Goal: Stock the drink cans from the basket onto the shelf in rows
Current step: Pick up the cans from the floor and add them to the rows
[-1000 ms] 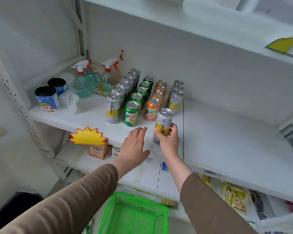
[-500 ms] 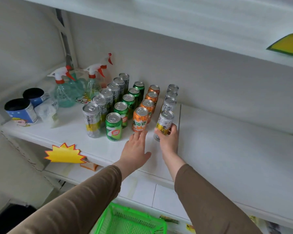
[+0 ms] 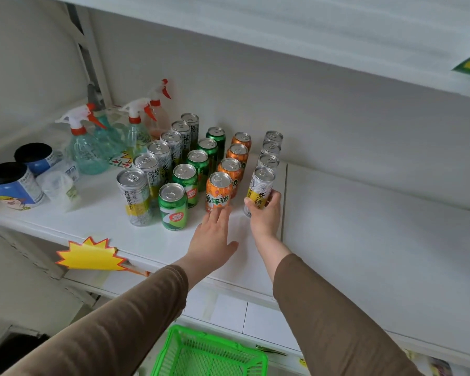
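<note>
Shelf [image 3: 364, 240]: four can rows | right hand [image 3: 265, 213] grips silver-yellow can [image 3: 261, 189]

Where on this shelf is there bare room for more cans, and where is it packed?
Bare: the wide shelf stretch right of the can that the right hand grips, back to the wall; also a front strip by the left hand. Crowded: the four can rows, then the spray bottles and tubs at left.
</note>
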